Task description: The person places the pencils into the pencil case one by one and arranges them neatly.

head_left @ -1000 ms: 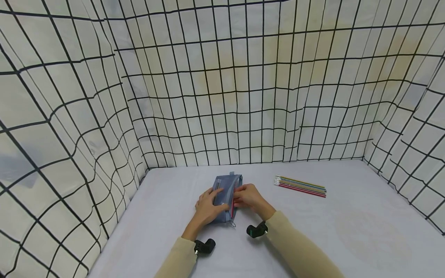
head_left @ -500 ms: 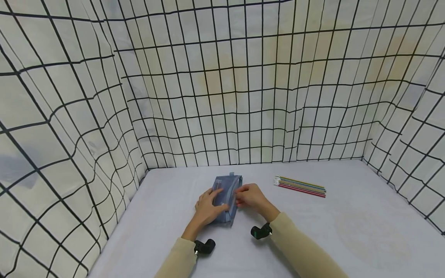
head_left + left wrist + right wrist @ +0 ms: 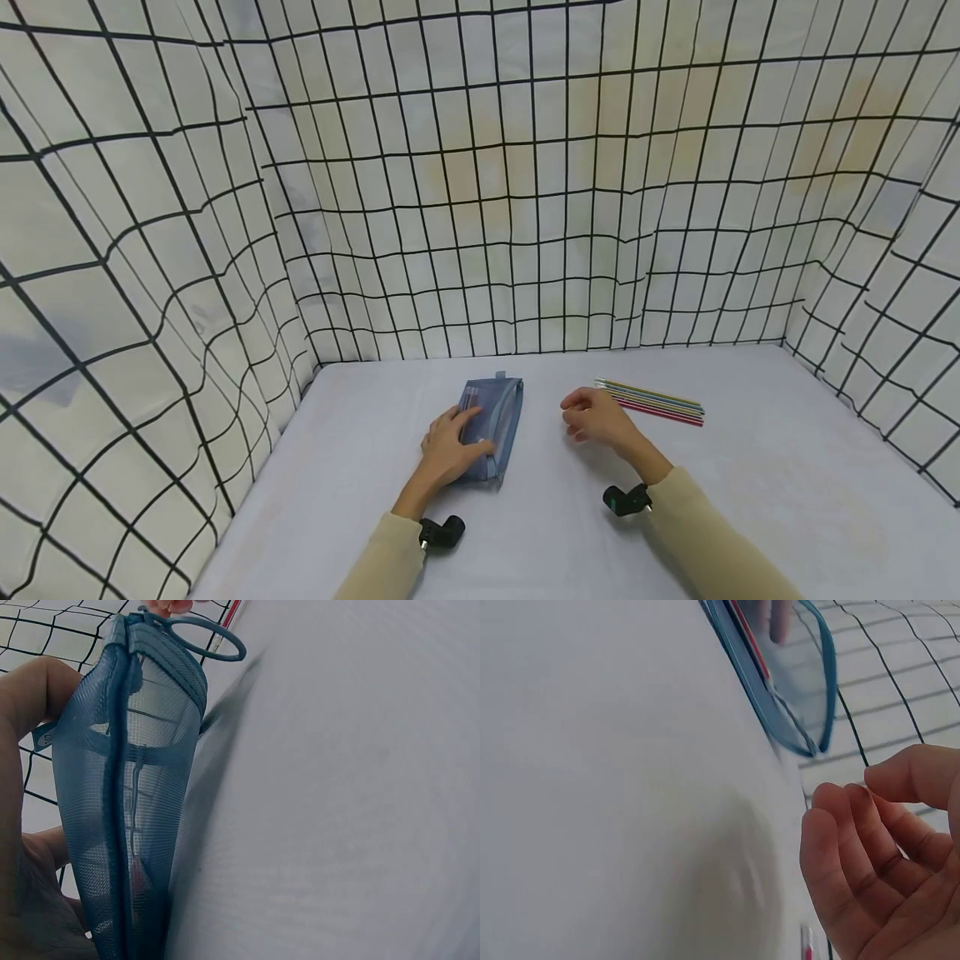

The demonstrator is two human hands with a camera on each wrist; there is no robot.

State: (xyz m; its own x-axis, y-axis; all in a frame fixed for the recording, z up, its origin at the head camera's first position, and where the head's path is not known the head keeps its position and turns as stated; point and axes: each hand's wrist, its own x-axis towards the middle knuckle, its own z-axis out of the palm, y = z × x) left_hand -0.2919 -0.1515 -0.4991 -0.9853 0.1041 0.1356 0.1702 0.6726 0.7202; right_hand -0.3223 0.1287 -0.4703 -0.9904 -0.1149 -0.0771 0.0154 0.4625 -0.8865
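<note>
A blue mesh zip pencil case (image 3: 501, 404) lies on the table in front of me. My left hand (image 3: 448, 450) holds it from the left, thumb at its near part and fingers spread across its top. In the left wrist view the case (image 3: 112, 795) bulges, with a zip strip and a loop at one end. A red pencil (image 3: 754, 645) shows inside the case in the right wrist view. My right hand (image 3: 600, 417) hovers to the right of the case, loosely curled, holding nothing. Its fingertips stand close to the thumb without any object between them.
Several striped pencils in yellow, blue and red (image 3: 663, 405) lie side by side just beyond the right hand. A white cloth covers the table (image 3: 787, 500). Black netting over white sheets (image 3: 525, 217) closes in the back and sides.
My right hand has drawn away from the case's right side toward the pencils. The red pencil that showed at that side has slipped into the case. The left hand stays put.
</note>
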